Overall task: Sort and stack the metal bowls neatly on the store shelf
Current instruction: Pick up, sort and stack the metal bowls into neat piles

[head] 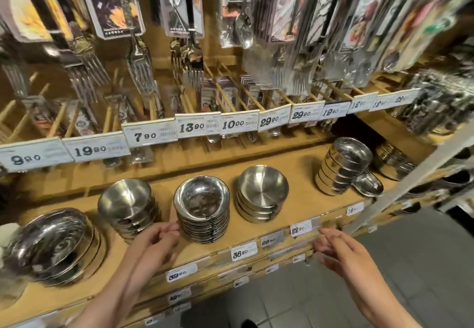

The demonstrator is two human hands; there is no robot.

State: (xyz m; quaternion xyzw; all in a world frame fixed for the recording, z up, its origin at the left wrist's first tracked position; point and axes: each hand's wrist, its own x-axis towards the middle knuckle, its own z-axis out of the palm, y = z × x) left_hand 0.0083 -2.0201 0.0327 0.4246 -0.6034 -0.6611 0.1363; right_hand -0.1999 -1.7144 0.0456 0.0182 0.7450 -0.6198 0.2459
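Centre of the frame: a tall stack of rimmed bowls (pixel 202 207) stands on the wooden shelf (pixel 305 199), immediately right of the left hand (pixel 156 241). The left fingertips (pixel 172 227) lie at the stack's lower left side; actual contact cannot be confirmed. The left hand is loosely curled and holds nothing. The right hand (pixel 338 248), lower right, hovers before the shelf edge near a price tag (pixel 300 229), fingers (pixel 325 232) spread and relaxed, empty, well apart from every stack. Motion blur softens both hands. Further piles: a brushed stack (pixel 128 206) left of centre, a shallow stack (pixel 261 194) right of centre, a leaning stack (pixel 343 166) at right, and large bowls (pixel 51 243) at lower left, partly cut off. All are polished steel, nested. Hanging cutlery packs (pixel 184 2) above are blurred.
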